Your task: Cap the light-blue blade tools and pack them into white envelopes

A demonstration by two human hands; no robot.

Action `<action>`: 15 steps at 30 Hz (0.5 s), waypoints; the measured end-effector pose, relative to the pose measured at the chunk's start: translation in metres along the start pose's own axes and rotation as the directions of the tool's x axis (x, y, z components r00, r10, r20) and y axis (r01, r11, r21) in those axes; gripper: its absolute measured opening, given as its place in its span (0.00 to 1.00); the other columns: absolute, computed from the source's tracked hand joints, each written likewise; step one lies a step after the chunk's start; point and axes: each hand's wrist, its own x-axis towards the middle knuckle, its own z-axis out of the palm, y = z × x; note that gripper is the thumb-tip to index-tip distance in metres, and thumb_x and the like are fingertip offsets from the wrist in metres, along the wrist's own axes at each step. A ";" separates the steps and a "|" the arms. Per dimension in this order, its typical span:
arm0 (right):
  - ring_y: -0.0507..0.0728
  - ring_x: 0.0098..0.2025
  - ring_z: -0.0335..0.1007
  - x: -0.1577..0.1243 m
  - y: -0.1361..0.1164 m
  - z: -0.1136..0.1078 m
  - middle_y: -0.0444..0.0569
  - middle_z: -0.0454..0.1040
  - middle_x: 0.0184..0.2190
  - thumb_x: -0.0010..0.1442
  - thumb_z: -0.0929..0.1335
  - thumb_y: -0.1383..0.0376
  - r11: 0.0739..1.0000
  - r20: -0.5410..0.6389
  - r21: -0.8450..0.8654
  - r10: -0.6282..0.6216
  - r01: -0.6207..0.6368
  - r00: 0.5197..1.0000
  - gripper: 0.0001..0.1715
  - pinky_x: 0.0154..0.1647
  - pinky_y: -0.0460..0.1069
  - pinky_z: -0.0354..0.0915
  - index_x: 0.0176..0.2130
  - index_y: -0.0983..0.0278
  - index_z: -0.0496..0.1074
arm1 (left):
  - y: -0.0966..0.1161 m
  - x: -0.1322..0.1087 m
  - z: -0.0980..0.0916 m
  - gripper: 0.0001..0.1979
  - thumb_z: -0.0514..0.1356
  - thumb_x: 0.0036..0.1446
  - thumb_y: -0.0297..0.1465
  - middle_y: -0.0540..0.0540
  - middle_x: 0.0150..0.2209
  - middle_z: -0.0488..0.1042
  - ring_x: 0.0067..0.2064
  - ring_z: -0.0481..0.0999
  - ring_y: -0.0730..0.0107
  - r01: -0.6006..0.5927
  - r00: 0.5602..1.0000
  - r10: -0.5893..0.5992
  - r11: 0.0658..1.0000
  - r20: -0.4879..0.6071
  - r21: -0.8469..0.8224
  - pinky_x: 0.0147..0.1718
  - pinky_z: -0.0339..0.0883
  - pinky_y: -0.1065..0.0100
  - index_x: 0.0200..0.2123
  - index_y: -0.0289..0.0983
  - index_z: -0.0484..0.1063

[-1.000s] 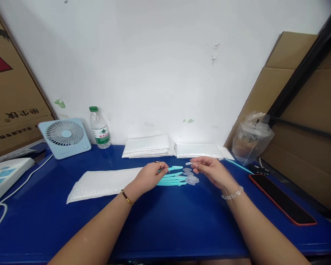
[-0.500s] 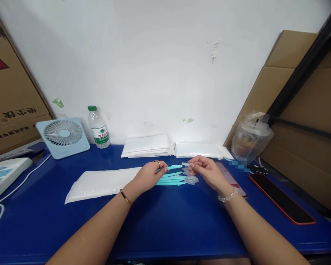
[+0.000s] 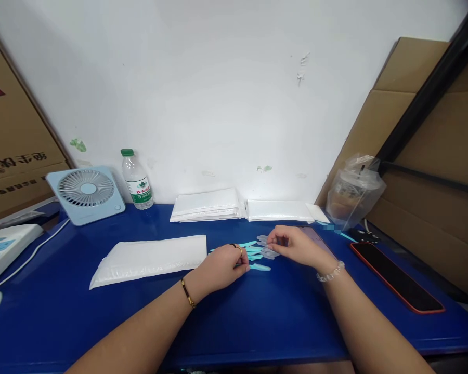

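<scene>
The left hand pinches one teal stick; the right hand is at overlapping, uncountable clear caps, grip unclear; one bottle, one fan at left.

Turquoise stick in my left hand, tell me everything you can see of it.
The turquoise stick is slim, apparently plastic, with a broader, paler end pointing right. The fingers of the left hand pinch it and hide the rest. It runs sideways, nearer the person than the other turquoise sticks. Whether it touches the table is unclear.
</scene>
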 end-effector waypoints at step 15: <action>0.52 0.28 0.67 0.000 0.009 0.000 0.46 0.73 0.28 0.58 0.64 0.62 0.997 0.123 -0.065 0.047 -0.039 0.991 0.10 0.30 0.47 0.62 0.35 0.63 0.73 | -0.017 0.010 -0.002 0.05 0.55 0.56 0.29 0.47 0.35 0.72 0.40 0.69 0.64 0.083 0.993 -0.059 0.964 -0.102 0.251 0.37 0.61 0.65 0.32 0.38 0.70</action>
